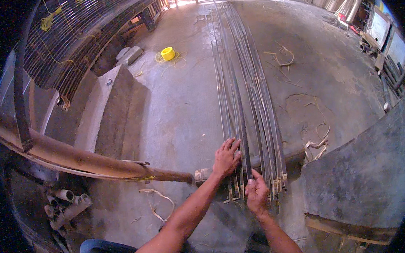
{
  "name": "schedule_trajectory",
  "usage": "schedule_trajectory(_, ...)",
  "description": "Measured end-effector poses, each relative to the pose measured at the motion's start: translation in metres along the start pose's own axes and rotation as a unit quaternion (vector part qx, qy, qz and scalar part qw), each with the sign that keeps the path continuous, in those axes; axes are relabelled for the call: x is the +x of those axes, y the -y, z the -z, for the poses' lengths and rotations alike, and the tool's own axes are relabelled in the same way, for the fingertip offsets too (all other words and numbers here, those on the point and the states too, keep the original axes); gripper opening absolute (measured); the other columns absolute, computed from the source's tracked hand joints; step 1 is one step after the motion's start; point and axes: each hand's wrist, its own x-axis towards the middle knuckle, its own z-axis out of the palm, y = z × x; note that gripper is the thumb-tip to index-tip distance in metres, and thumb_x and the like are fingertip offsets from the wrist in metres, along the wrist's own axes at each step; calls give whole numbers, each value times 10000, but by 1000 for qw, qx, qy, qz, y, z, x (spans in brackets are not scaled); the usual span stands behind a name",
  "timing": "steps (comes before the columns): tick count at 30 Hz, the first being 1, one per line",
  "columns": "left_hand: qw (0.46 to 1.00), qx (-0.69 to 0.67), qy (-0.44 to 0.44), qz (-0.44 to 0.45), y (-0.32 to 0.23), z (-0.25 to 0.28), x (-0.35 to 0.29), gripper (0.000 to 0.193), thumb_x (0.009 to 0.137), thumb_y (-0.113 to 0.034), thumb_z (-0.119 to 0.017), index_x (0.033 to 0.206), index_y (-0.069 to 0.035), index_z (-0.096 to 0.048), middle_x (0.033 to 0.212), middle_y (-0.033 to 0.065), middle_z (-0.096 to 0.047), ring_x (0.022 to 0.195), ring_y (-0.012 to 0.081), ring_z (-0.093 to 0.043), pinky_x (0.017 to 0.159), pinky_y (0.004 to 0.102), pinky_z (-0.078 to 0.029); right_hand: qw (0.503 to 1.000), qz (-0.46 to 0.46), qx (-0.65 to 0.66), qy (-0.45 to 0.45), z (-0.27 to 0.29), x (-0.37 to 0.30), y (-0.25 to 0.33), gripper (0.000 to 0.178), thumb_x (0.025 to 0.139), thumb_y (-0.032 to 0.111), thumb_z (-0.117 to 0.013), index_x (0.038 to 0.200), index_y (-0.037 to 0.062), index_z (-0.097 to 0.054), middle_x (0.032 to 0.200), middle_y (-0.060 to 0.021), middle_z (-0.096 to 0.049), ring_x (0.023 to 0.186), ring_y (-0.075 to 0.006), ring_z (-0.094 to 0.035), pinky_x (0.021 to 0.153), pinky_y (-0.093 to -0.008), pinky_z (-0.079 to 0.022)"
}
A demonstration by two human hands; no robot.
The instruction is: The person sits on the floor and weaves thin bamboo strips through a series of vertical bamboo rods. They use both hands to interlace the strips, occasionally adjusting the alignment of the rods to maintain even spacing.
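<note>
Long dark split-bamboo strips run away from me over the floor, their near ends raised across a thick round pole. My left hand rests over the strips on the left side, fingers spread out. Closer to me, my right hand is closed, thumb and fingers pinching the near end of one dark bamboo strip. That strip lies in the gap between the left and right groups. Pale joints show on several strips near their ends.
A yellow roll with loose cord lies on the floor beyond a concrete block. A thick brown pole extends from the left. Short bamboo pieces are piled below it. At right stands a grey panel; torn fibres lie near it.
</note>
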Motion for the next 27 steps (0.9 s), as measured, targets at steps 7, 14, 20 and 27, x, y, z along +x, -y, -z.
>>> schedule_trajectory(7, 996, 14, 17, 86, 20, -27, -34, 587, 875, -272, -514, 1394, -74, -325, 1460, 127, -303, 1352, 303, -274, 1060, 521, -233, 997, -51, 55, 3, -17, -31, -56, 348, 967, 216, -441, 1244, 12, -487, 641, 25, -456, 525, -52, -404, 493, -211, -363)
schedule_trajectory(14, 997, -18, -79, 9, 15, -10, -3, 462, 881, -205, -500, 1320, -76, -436, 1418, 107, -376, 1332, 294, -316, 1046, 493, -271, 975, -207, 50, 62, 12, -44, -32, 319, 941, 186, -512, 1200, -1, -520, 892, -72, -661, 662, -99, -611, 553, -216, -459)
schedule_trajectory(20, 988, -126, -86, 32, 19, -17, 4, 415, 846, -146, -543, 1255, -82, -510, 1348, 112, -461, 1252, 325, -418, 996, 472, -351, 928, -299, 220, 24, 4, -74, -51, 293, 894, 172, -609, 1134, 19, -545, 915, -83, -658, 749, -124, -629, 614, -232, -494)
schedule_trajectory(27, 989, -97, -105, 35, 22, -12, -1, 405, 836, -162, -568, 1235, -98, -533, 1322, 119, -481, 1220, 310, -449, 981, 457, -362, 886, -346, 309, -25, 2, -62, -58, 194, 872, 169, -644, 977, 65, -518, 850, -38, -611, 733, -103, -576, 635, -227, -509)
